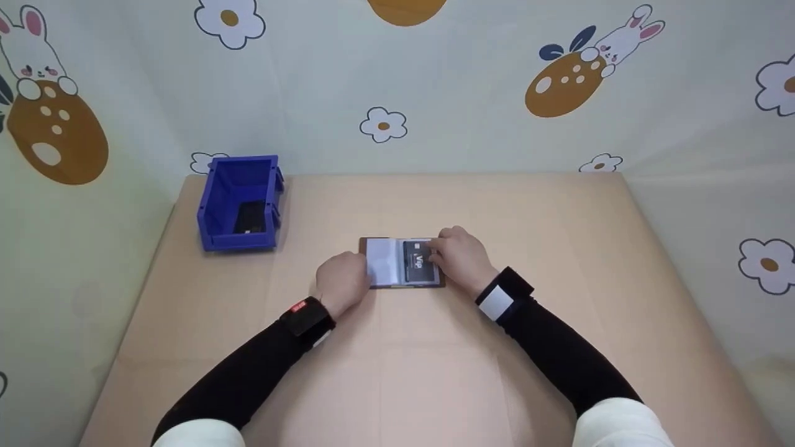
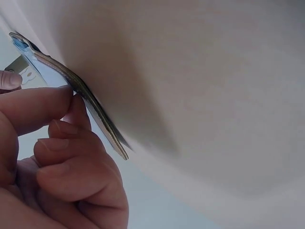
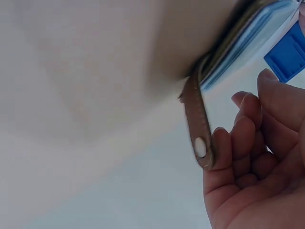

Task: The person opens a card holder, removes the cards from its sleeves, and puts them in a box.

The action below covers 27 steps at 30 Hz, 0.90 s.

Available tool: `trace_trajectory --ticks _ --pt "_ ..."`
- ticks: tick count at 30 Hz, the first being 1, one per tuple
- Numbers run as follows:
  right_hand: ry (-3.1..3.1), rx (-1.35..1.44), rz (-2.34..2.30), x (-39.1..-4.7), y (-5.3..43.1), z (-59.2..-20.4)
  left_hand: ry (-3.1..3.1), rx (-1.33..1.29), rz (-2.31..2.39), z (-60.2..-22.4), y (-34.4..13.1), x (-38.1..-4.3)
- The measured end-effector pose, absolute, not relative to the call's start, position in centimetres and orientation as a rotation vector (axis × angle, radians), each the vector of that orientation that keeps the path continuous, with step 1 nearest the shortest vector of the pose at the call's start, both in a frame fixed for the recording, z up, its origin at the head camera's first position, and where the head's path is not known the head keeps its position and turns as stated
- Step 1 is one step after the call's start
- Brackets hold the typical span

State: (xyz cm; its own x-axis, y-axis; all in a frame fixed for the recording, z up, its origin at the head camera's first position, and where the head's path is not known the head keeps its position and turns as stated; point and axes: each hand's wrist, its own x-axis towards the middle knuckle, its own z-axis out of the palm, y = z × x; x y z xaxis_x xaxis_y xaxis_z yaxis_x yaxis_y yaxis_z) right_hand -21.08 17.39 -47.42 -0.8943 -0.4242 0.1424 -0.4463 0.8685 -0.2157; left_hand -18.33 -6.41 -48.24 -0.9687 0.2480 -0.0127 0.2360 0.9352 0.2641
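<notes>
Left hand (image 1: 343, 282) pinches the card wallet (image 1: 383, 264); right hand (image 1: 463, 257) (can't tell its grip) at card (image 1: 417, 263) printed "Vip"

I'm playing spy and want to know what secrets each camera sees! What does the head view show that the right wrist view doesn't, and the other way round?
Only the head view shows the black card marked "Vip", the dark thing inside the blue bin, and the bunnies on the wall.

Only the right wrist view shows the brown strap with its pale round snap.

Both show the right hand, the open card holder and the blue bin.
</notes>
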Motion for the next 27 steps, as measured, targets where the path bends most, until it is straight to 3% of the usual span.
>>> trace_trajectory --ticks 27 --pt "-2.965 0.686 0.359 -20.9 18.2 -48.6 3.037 0.394 0.440 -48.3 -6.6 -18.3"
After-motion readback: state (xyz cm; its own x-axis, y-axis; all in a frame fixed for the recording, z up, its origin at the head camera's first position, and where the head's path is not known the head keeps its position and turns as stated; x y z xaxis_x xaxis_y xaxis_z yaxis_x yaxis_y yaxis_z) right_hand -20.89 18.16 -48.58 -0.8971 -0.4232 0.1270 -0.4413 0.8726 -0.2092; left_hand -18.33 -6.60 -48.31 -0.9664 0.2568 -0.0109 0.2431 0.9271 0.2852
